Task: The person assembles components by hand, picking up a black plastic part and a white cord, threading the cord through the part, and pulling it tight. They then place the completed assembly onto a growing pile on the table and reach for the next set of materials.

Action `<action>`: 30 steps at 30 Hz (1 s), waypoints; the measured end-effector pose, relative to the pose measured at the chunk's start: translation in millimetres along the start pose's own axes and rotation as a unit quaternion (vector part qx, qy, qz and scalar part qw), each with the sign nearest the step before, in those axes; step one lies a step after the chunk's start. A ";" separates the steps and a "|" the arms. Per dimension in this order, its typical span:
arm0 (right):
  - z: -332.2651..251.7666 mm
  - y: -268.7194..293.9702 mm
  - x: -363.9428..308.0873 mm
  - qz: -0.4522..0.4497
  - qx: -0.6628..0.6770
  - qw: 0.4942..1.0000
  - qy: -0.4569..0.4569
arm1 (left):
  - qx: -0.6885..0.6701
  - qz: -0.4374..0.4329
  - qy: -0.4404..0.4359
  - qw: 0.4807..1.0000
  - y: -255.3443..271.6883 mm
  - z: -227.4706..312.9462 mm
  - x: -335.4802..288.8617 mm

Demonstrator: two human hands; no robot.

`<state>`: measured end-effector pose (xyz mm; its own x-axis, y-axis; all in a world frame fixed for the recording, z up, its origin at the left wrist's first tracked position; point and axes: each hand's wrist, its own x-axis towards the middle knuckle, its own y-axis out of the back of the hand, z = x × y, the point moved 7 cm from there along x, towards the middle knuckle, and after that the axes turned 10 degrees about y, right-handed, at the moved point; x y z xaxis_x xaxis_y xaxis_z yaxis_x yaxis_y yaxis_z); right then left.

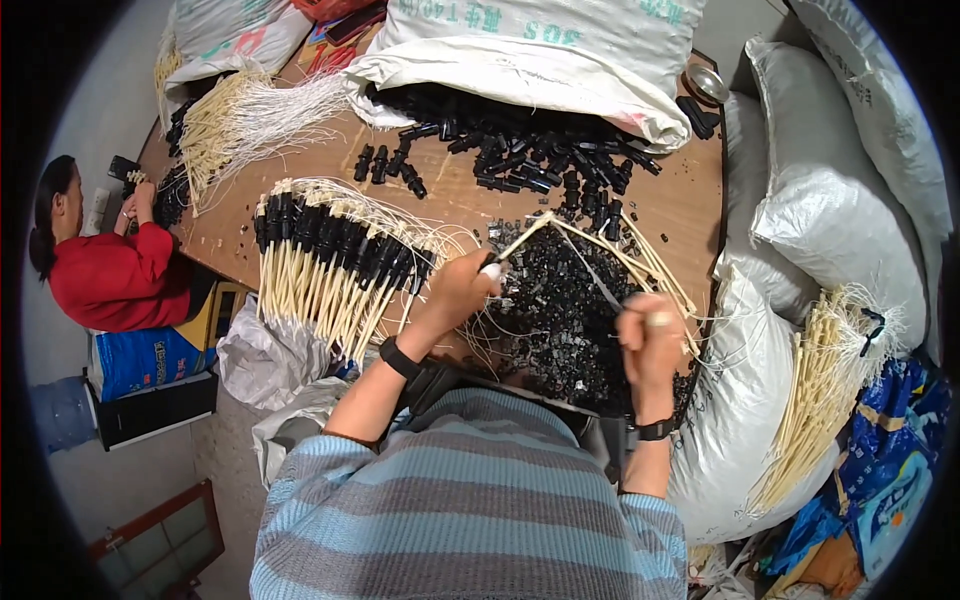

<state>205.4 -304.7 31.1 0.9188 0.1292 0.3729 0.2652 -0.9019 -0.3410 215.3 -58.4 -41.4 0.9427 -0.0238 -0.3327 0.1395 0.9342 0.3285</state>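
My left hand [465, 287] is closed around the end of a cream-sleeved cable [522, 238], with a small dark piece and a white bit at the fingertips. The cable rises from that hand and bends at a peak over the table. My right hand [652, 335] is slightly blurred, its fingers pinched together. A thin pale strand [590, 270] runs from near the bend down to those fingers; whether it is wire or a slim tool I cannot tell. Below both hands spreads a heap of small black plastic pieces [555, 330]. More cream cables [655, 262] lie beside the right hand.
Finished-looking cables with black connectors [335, 235] lie in rows at left. Black connector housings [540, 150] spill from a white woven sack [530, 70]. Full sacks [830, 190] crowd the right side, with a cable bundle [815, 400]. A person in red [120, 265] works at far left.
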 end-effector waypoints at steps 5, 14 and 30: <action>39.9 -66.7 -12.3 -0.267 -0.578 0.769 0.049 | -0.129 -0.100 0.011 0.987 -39.2 35.9 -9.0; 26.1 -51.0 -13.6 -0.114 -0.525 0.842 0.054 | 0.144 0.090 -0.211 0.963 -21.8 49.2 -24.5; 33.4 -51.2 -12.5 -0.129 -0.525 0.841 0.025 | 0.250 0.026 -0.209 0.945 -40.7 41.4 -28.1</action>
<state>190.1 -246.3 15.1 0.8499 0.3833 0.3617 0.0267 -0.7168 0.6968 195.6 -110.5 -8.8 0.9750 -0.2186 0.0394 0.1168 0.6552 0.7464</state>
